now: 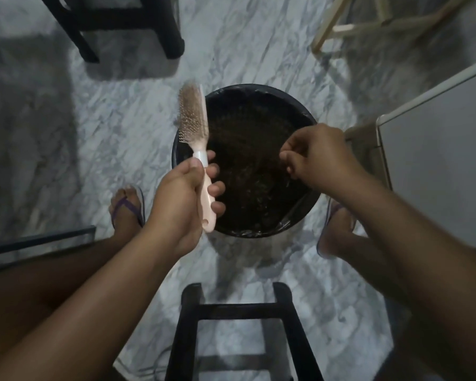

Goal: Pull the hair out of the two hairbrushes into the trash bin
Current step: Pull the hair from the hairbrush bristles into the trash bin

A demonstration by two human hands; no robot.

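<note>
1. Nearest to me is a black stool frame (238, 309), standing on the marble floor (116, 125) between the person's knees.
2. The left hand (182, 199) is wrapped round the pale pink handle of the hairbrush (197, 119). The thumb lies along the white collar and the fingers are curled tight about the grip.
3. The brush stands nearly upright, its head leaning slightly away from me. Its bristles face left and a mat of light hair (188, 105) is tangled among them. The head sits over the left edge of the trash bin (253, 234).
4. The right hand (319, 158) hovers over the right side of the bin, with its fingers curled in and the fingertips (286, 156) drawn together as in a pinch. Against the dark inside of the bin I cannot tell whether any strands are between them.
5. The bin is round and black with a dark liner, and it stands on the floor between two feet in flip-flops, the left foot (127, 207) and the right foot (335, 232).
6. A white cabinet (437, 160) stands just right of the bin.
7. Farthest off are a black stool (116, 23) on the left and a pale wooden frame (368, 26) on the right.
</note>
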